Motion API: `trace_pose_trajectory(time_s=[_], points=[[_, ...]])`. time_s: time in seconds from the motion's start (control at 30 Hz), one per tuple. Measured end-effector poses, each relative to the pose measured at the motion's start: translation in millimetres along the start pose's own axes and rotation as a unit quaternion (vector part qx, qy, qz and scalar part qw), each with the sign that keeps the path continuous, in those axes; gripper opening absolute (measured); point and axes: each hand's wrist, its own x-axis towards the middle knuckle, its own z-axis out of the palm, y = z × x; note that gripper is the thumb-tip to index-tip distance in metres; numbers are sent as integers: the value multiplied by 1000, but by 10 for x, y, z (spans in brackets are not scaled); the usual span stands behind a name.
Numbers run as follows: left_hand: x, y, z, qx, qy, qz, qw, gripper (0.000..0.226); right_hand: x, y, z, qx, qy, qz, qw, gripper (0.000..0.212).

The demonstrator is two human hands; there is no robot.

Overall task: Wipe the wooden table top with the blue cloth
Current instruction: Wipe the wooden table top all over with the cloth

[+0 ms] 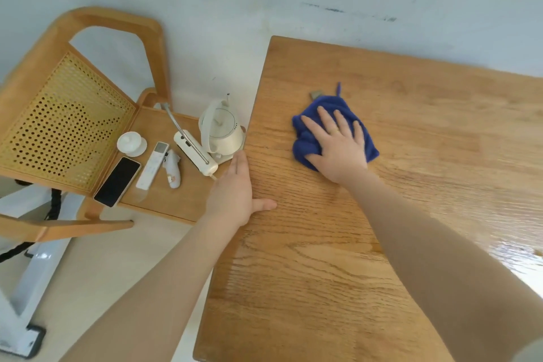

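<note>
The wooden table top (338, 244) fills the right and lower part of the view, its left edge running down the middle. A crumpled blue cloth (305, 138) lies on the table near its far left corner. My right hand (338, 147) presses flat on the cloth with fingers spread, covering most of it. My left hand (238, 191) rests on the table's left edge, thumb lying on the top and fingers stretched along the edge, holding nothing.
A wooden chair (67, 114) stands left of the table. On its seat lie a white kettle (221, 132), a phone (117, 182), a remote (152, 166), a small white lid (131, 143) and other white gadgets. A pale wall runs behind.
</note>
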Motion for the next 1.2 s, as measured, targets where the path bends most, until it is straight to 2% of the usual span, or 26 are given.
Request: trace_pose_trajectory(time_s=[0.1,0.2,0.27,0.4,0.47,0.53,0.7,0.83,0.9,1.0,1.1,1.2], points=[[8,-23,33,2,1,2,1000,123,-155,307,-23,12,2,96,995,63],[34,-27,46,14,7,1,1000,121,-179,126,9,32,8,150,988,60],[45,-21,42,13,11,-2,1000,121,-213,-180,59,31,2,120,992,62],[-5,7,18,19,8,-7,1000,122,-388,-718,170,27,-13,6,1000,67],[-23,31,0,14,4,-11,1000,120,-436,-677,166,25,-19,-35,999,66],[-18,38,-8,4,-3,-17,1000,120,-475,-450,153,25,-17,-36,999,68],[1,5,-5,-7,-8,-14,1000,119,-484,138,58,52,9,156,986,67],[6,-45,45,-18,-1,-4,1000,120,-235,46,42,61,-5,234,970,64],[4,-73,55,-35,6,7,999,120,-145,-108,57,51,-2,190,981,62],[-74,-134,-19,-62,-6,29,998,124,-251,-454,70,11,-18,1,1000,64],[-253,-286,-191,6,-51,58,997,131,-654,-815,208,-22,-38,-169,985,69],[-439,-462,-337,58,-90,52,993,128,-934,-881,320,-46,-71,-264,961,72]])
